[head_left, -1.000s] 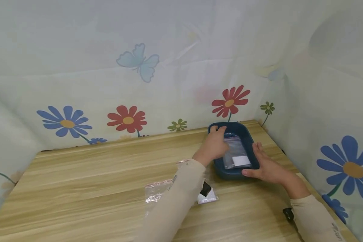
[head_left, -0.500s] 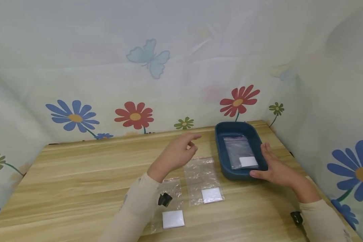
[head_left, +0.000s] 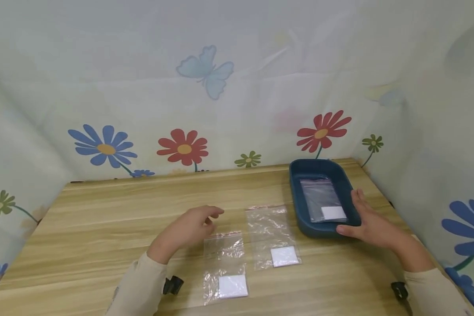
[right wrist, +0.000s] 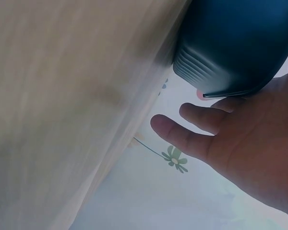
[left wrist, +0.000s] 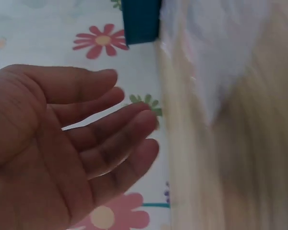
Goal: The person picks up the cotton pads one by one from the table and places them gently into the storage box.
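Observation:
A dark blue rectangular plastic bin (head_left: 296,193) stands at the right back of the table. Inside it lies a clear zip bag (head_left: 320,193) with a white label patch. My right hand (head_left: 375,224) rests at the bin's near right corner, thumb at the front rim and fingers stretched along the right side; the right wrist view shows some fingers clear of the wall. My left hand (head_left: 187,230) hovers over the table, fingers loosely bent and holding nothing. To its right lie two clear zip bags flat, a nearer one (head_left: 224,263) and a farther one (head_left: 270,232), each with a white patch.
The wood-grain table (head_left: 114,219) meets a flower-printed cloth wall (head_left: 253,105) at the back and sides. Black wrist mounts (head_left: 173,285) sit on both forearms. The bin is close to the table's right edge.
My left hand has come out of the bin and moved left and toward me, uncovering the two bags on the table. My right hand has stayed at the bin's corner.

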A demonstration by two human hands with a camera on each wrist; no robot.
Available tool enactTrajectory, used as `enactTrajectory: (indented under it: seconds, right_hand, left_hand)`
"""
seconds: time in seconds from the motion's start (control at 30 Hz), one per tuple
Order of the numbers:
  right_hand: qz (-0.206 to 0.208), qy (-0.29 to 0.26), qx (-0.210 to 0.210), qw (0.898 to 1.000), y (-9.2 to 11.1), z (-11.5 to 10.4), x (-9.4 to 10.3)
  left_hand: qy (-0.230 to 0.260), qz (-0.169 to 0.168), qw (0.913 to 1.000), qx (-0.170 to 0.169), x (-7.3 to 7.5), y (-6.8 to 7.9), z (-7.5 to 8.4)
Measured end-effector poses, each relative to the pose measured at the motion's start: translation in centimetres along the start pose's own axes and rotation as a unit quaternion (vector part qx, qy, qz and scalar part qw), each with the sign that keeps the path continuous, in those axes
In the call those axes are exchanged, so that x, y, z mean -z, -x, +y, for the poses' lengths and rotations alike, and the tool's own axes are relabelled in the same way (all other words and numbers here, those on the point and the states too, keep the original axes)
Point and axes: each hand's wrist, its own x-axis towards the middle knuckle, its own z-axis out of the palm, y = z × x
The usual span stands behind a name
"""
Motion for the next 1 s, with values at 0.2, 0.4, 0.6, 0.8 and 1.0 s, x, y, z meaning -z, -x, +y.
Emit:
enactTrajectory:
  seconds: [0.2, 0.4, 0.6, 0.8, 1.0]
  right_hand:
    - [0.005, -0.017, 0.011, 1.0, 0.5, 0.1, 0.3]
    - [-0.003, -0.021, 0.015, 1.0, 0.3, 0.0, 0.1]
    - [-0.005, -0.012, 0.011, 1.0, -0.1, -0.1, 0.1]
    - [-0.005, -0.011, 0.009, 1.0, -0.1, 0.0, 0.0]
    - [-0.007, -0.016, 0.008, 1.0, -0.1, -0.2, 0.1]
  left_hand:
    - [-0.045, -0.037, 0.9982, 0.015, -0.9, 0.4, -1.4]
    - [-0.089, -0.042, 0.9951, 0.013, -1.7, 0.7, -1.6]
    - [-0.12, -0.034, 0.9922, 0.012, -2.4, 0.7, -1.7]
    - [-0.118, -0.029, 0.9926, 0.003, -2.5, 0.7, -1.8]
    - [-0.059, -0.02, 0.9979, -0.015, -2.6, 0.1, -2.5]
